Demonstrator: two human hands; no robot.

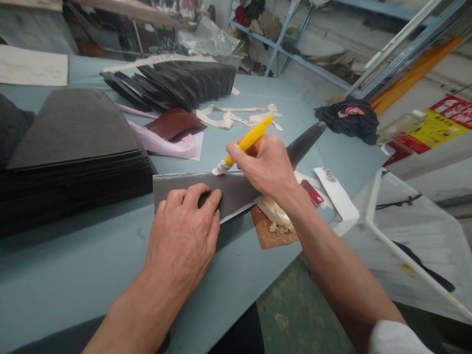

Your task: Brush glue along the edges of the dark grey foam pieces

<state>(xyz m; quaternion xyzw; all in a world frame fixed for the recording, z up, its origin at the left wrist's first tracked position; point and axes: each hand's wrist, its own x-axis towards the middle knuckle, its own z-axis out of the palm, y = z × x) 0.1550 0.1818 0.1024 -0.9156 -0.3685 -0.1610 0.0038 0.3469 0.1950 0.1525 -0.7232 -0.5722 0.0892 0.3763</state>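
A long dark grey panel (236,189) lies across the table, its near and far edges marked with a whitish line. My left hand (186,221) rests on the panel's left part, fingers apart and pressing on its surface. A yellow-handled brush (254,137) is gripped in my right hand (269,164), above the panel. The brush's whitish tip touches the panel's far edge. Beneath my right forearm, partly hidden, a pale block with crumbly yellowish matter (280,227) sits on a brown board (267,238).
On the blue-grey table (92,260), a tall stack of black panels (73,128) stands at left. Behind are fanned black pieces (184,81), a pink strip (165,142) and white strips (224,118). A dark cloth (348,115) lies back right; a white-framed bin (416,241) stands beyond the right edge.
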